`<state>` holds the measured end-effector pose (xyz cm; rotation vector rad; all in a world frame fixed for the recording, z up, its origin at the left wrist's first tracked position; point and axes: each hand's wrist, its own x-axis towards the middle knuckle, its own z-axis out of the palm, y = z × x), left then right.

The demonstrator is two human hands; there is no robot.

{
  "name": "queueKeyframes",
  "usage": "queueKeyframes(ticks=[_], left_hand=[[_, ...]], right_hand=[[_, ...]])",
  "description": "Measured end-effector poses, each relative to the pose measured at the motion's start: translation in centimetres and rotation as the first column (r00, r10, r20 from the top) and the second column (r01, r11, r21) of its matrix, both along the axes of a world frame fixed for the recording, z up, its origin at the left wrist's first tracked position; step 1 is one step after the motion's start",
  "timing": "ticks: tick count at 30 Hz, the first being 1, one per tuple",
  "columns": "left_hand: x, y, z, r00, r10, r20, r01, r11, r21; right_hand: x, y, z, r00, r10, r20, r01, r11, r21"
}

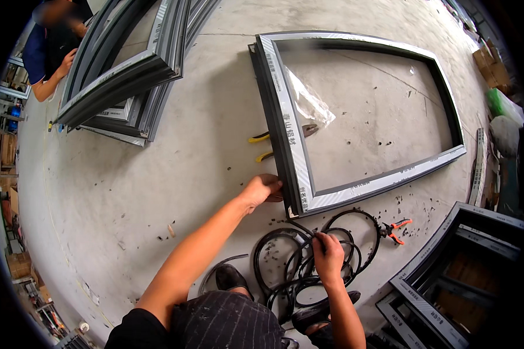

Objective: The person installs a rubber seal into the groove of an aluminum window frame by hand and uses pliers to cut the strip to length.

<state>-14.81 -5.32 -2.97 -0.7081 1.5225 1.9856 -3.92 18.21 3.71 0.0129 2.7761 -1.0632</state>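
A dark window frame (294,154), its face covered in pale printed film, stands tilted above the floor in front of me. My left hand (263,192) is at its near left corner, fingers bent and pressed against the outer edge. A black rubber strip (301,227) runs from that corner to my right hand (328,254), which is closed around it. The rest of the strip lies in loose coils (374,256) by my shoes. Pliers with yellow handles (259,138) lie partly behind the frame's left side. Orange-handled cutters (396,231) lie right of the coils.
More filmed frames stand stacked at the upper left (122,72), where another person's hand (68,60) touches them. Frames (425,302) also lie at the lower right. Cardboard boxes (491,65) line the right side. Small black scraps dot the concrete floor (209,157).
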Motion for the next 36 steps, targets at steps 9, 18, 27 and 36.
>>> queueKeyframes(ticks=[9, 18, 27, 36], left_hand=[[1.6, 0.8, 0.2, 1.0, 0.004, 0.021, -0.004, 1.0, -0.023], [3.7, 1.1, 0.0, 0.985, -0.166, 0.039, 0.166, 0.986, 0.007], [4.7, 1.4, 0.8, 0.963, -0.252, 0.101, 0.244, 0.966, 0.087], [6.1, 2.4, 0.8, 0.971, -0.223, 0.085, 0.201, 0.956, 0.211]], right_hand=[[0.1, -0.5, -0.2, 1.0, -0.009, -0.029, 0.008, 0.999, -0.038], [-0.3, -0.9, 1.6, 0.986, 0.078, -0.145, -0.078, 0.997, 0.001], [-4.6, -0.4, 1.1, 0.746, 0.478, -0.464, -0.302, 0.864, 0.403], [-6.1, 0.9, -1.8, 0.868, 0.393, -0.302, -0.275, 0.889, 0.366]])
